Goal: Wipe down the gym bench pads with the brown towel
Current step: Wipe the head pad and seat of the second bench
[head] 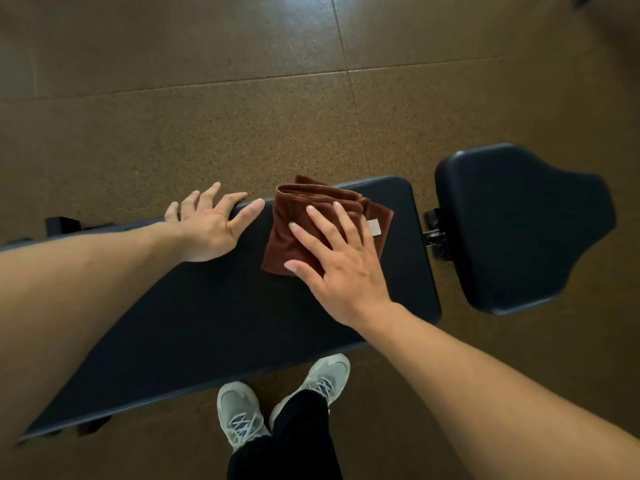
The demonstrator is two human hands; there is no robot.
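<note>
Nearest us, on the near side of the long bench pad [214,327], we see two pale lace-up trainers [242,415] and black trouser legs [294,441] standing on the speckled brown floor [207,133]; above them the long bench pad runs dark and flat across the view, both bare forearms reaching over it; the right hand [341,268] lies palm-down on the brown towel [294,233], fingers straight and spread, pressing the cloth flat rather than gripping it; the brown towel sits folded on the right end of the long bench pad, its far folded edge reaching the pad's far edge, a small pale label [374,226] showing at its right side; just left of the towel, the left hand [207,230] rests open on the pad, fingers splayed and reaching over its far edge, thumb pointing toward the towel, holding nothing; off the pad's right end, past a short metal joint [434,233], we see the smaller seat pad [519,230], separate and bare; beyond the long bench pad, floor seams cross the tiles.
</note>
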